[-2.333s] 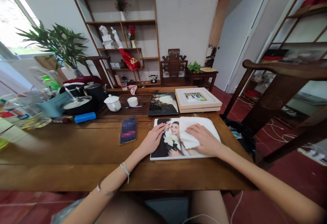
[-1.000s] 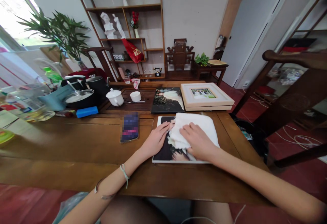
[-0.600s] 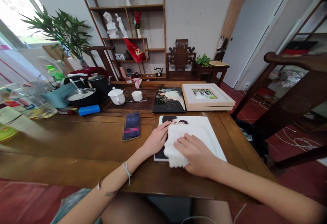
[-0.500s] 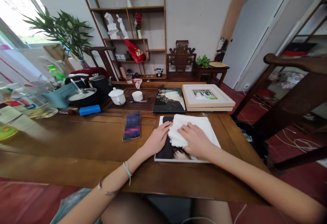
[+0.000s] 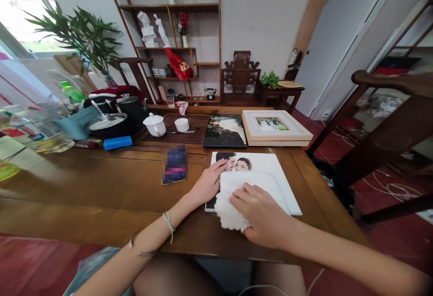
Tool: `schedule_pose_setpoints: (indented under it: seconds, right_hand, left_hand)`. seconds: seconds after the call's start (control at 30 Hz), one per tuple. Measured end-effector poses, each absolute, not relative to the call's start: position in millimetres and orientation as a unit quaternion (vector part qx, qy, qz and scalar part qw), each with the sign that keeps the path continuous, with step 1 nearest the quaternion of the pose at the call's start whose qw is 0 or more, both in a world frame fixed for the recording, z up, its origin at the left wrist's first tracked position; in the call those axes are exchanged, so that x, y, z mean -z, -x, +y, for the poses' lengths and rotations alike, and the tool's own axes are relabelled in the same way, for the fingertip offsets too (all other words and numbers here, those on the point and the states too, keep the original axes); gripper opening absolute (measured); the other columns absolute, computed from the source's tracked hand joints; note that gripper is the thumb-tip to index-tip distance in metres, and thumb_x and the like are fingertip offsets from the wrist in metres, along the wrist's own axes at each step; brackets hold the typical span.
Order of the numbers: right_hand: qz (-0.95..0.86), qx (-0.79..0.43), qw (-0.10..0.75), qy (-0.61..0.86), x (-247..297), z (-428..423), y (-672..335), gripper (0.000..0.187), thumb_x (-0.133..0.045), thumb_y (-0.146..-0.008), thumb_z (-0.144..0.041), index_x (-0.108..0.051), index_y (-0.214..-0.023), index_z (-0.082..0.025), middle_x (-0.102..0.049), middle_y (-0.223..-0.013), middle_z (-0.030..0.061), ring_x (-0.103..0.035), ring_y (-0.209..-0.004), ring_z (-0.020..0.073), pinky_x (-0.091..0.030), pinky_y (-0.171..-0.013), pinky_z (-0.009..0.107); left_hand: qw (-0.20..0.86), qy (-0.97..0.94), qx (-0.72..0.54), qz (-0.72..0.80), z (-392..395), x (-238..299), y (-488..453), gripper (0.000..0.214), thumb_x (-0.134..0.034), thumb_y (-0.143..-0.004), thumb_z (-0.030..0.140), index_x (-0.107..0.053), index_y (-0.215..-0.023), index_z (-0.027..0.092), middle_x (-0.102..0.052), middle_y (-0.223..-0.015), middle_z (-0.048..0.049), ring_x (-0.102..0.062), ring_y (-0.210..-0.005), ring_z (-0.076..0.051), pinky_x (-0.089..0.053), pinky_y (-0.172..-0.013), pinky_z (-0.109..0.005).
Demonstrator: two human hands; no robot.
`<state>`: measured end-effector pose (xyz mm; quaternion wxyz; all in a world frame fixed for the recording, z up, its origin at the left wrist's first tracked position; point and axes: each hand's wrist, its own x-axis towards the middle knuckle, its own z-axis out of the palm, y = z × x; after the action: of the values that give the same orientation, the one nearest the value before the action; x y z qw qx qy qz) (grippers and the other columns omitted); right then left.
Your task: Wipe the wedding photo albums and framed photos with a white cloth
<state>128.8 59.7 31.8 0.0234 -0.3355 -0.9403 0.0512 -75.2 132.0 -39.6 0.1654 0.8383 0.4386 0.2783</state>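
A white photo panel (image 5: 270, 163) with a printed picture of two people lies flat on the wooden table in front of me. My left hand (image 5: 211, 179) rests on its left side, fingers stretched out across the print. A white cloth (image 5: 233, 206) covers the lower middle of the panel and hangs past its near edge. Bent fingers of my right hand (image 5: 259, 212) hold the cloth down from above. What the cloth covers of the print is hidden.
A phone (image 5: 175, 164) lies left of the panel. Behind it are a dark photo panel (image 5: 225, 134) and pale wooden frames (image 5: 297, 131). A white lidded cup (image 5: 154, 125), a blue block (image 5: 117, 143) and a black pan (image 5: 110, 129) stand farther left.
My right hand and the cloth have moved down the panel towards me, uncovering the two faces at its top. My left hand has stayed in place.
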Motion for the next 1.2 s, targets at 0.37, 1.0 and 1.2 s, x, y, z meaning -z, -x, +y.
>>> schedule_pose_setpoints:
  seconds: [0.37,1.0,1.2]
  right_hand:
    - [-0.86,-0.067,0.116,0.492,-32,162,-128,0.029,-0.048,-0.091,-0.038,-0.067,-0.087,-0.016,-0.07,-0.093,0.0121,-0.061,-0.09,0.0259,-0.039,-0.072,0.029]
    - [-0.885,-0.058,0.129,0.442,-24,181,-115,0.018,-0.053,-0.086,-0.026,-0.066,-0.089,-0.013,-0.067,-0.098,0.0128,-0.057,-0.096,0.0255,-0.04,-0.082,0.031]
    - [-0.899,0.018,0.074,0.432,-17,123,-133,0.035,-0.057,-0.075,-0.016,-0.061,-0.109,-0.011,-0.061,-0.109,0.0138,-0.048,-0.102,0.029,-0.04,-0.088,0.04]
  left_hand:
    - [0.137,-0.837,-0.301,0.436,131,38,71,0.039,-0.035,-0.098,0.018,-0.053,-0.132,0.018,-0.048,-0.144,-0.0111,-0.046,-0.133,-0.023,-0.039,-0.112,-0.044]
    - [0.142,-0.824,-0.342,0.429,129,36,68,0.033,-0.036,-0.099,0.023,-0.061,-0.12,0.019,-0.057,-0.131,-0.0106,-0.053,-0.124,-0.023,-0.042,-0.108,-0.043]
    - [0.174,-0.805,-0.331,0.461,132,43,71,0.036,-0.04,-0.096,0.024,-0.057,-0.128,0.019,-0.051,-0.139,-0.0116,-0.047,-0.131,-0.025,-0.038,-0.111,-0.047]
